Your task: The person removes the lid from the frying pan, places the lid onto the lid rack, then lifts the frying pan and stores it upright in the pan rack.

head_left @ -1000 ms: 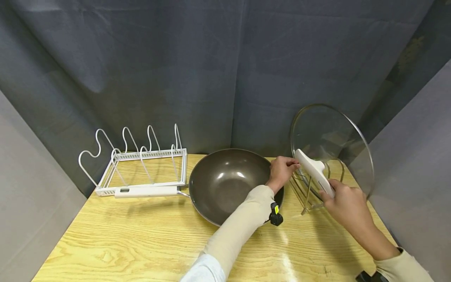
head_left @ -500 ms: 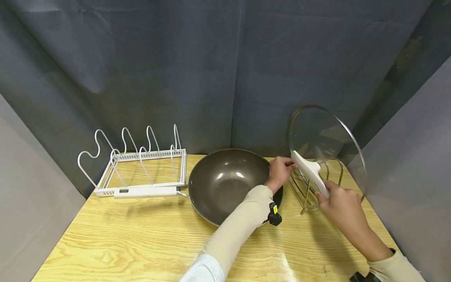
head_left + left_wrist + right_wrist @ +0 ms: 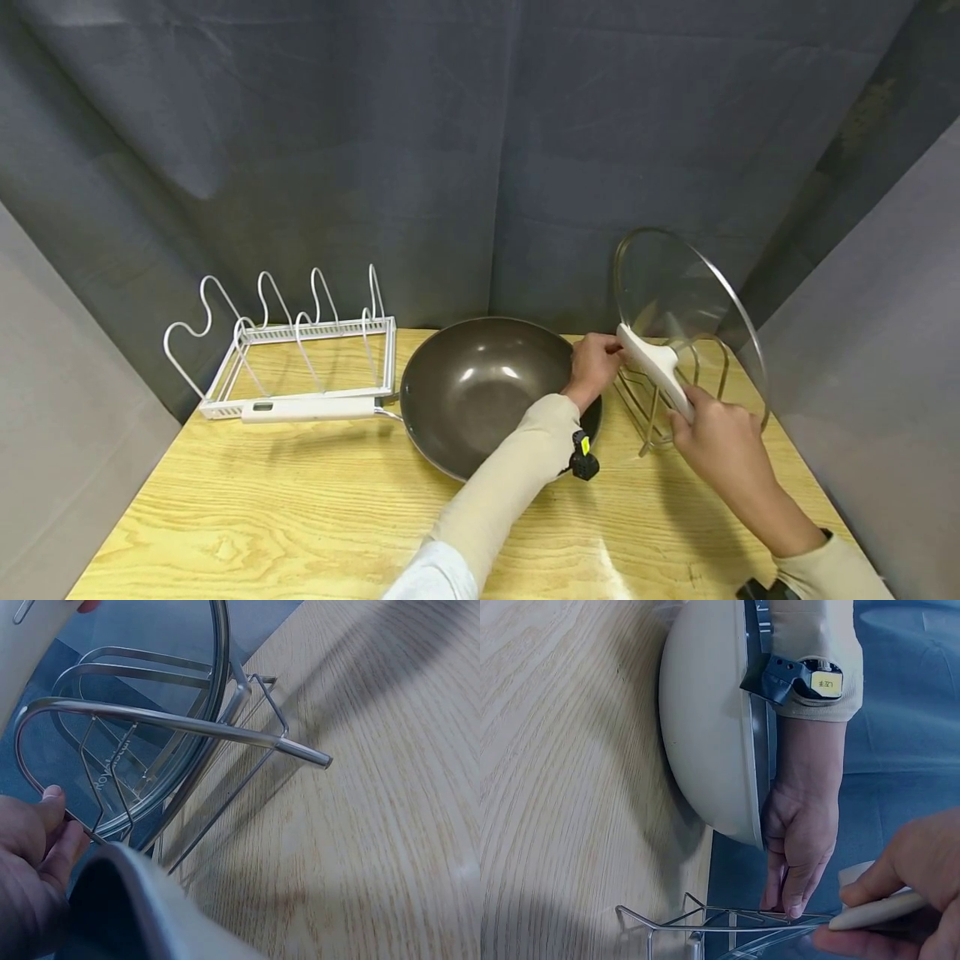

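My left hand (image 3: pixel 595 367) reaches over the wok (image 3: pixel 457 425) and pinches the bent metal bar of a wire lid rack (image 3: pixel 187 729) between thumb and fingers. The right hand (image 3: pixel 723 433) grips the lower end of the white handle (image 3: pixel 649 365) on a large glass lid (image 3: pixel 675 283) with a metal rim. That lid stands tilted on edge, and its rim passes between the rack's bars in the left wrist view. In the right wrist view, thumb and fingers close round the handle (image 3: pixel 877 910). Part of the rack is hidden behind the lid and right hand.
The wok's white handle (image 3: pixel 311 408) points left, along the front of a white rack (image 3: pixel 391 358) with several upright loops. A dark curtain (image 3: pixel 360 167) hangs behind the wooden table (image 3: pixel 300 517). Grey partitions (image 3: pixel 885 350) stand on both sides.
My right hand has shifted a little left with the lid, which now sits further left and slightly lower over the wire rack. The left hand keeps its hold and barely moves.
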{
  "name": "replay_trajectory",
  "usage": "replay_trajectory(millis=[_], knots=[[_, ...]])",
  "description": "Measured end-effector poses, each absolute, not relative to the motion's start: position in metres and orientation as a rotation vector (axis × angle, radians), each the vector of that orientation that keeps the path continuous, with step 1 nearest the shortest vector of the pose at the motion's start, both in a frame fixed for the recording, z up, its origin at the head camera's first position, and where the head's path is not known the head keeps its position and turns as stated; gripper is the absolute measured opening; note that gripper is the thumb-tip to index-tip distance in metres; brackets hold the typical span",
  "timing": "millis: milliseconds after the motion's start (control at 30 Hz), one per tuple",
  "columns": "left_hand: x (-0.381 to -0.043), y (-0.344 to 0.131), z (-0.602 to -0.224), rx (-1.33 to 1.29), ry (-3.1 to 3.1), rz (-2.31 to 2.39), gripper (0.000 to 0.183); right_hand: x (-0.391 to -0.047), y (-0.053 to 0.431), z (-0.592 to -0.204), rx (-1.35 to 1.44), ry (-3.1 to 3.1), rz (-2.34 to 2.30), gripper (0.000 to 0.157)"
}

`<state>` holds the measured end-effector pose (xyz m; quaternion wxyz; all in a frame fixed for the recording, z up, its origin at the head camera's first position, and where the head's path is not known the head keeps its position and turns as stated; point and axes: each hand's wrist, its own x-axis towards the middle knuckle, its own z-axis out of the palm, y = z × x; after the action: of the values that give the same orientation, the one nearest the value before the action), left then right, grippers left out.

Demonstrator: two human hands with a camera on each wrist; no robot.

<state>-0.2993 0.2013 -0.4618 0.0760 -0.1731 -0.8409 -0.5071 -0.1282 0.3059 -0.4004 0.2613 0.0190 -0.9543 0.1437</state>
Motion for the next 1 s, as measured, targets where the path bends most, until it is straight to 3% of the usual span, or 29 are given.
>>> replay_trajectory(millis=[567,1000], knots=[[-0.296,0.197,-0.459,-0.59,-2.497,-1.555,0.007,-0.122,0.302,-0.398,0.025,-2.581,0.327,0.043],[-0.296,0.16,-0.433,-0.695,-2.604,-1.544,0.036,-0.102,0.298,-0.378,0.027,-2.554,0.235,0.053]])
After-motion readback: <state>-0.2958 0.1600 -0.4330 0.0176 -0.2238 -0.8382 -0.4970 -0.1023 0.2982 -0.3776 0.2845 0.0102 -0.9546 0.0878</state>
